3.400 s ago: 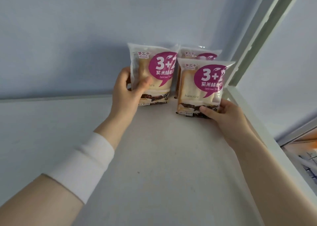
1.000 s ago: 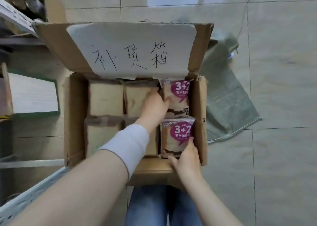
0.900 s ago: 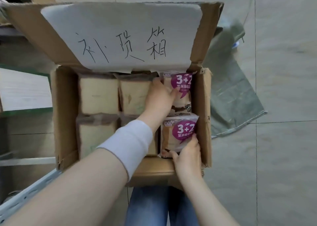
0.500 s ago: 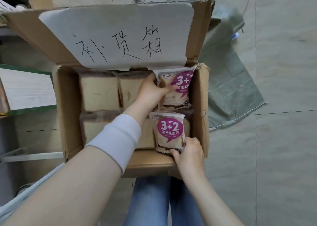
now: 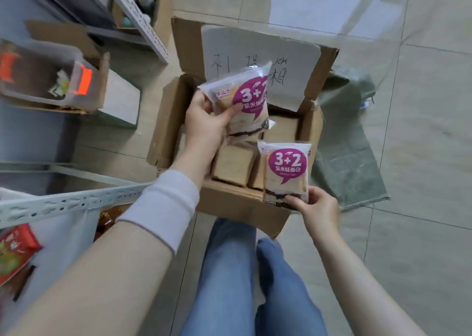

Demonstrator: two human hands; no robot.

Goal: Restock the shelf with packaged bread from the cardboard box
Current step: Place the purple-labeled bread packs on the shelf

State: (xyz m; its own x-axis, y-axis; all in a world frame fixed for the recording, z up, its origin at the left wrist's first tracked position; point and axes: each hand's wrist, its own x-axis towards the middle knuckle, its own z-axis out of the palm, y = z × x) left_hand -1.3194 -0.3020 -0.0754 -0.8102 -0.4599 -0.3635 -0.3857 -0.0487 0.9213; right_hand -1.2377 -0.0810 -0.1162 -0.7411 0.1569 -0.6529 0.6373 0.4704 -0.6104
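An open cardboard box (image 5: 168, 131) stands on the tiled floor in front of my knees, a handwritten white sheet on its raised flap. Several brown bread packs (image 5: 233, 163) lie inside it. My left hand (image 5: 204, 121) grips one bread package with a purple "3+2" label (image 5: 245, 103) by its left edge, lifted above the box. My right hand (image 5: 316, 208) pinches the bottom edge of a second "3+2" bread package (image 5: 286, 169), held upright over the box's near right corner.
A white perforated shelf rail (image 5: 69, 203) crosses at the left, with red snack packs (image 5: 15, 249) below it. A clear bin with orange latches (image 5: 48, 75) sits at the upper left. A green woven sack (image 5: 350, 141) lies on the floor right of the box.
Both hands have lifted their bread packages up out of the box. My view has swung back and left, bringing the shelf rail and bin into sight.
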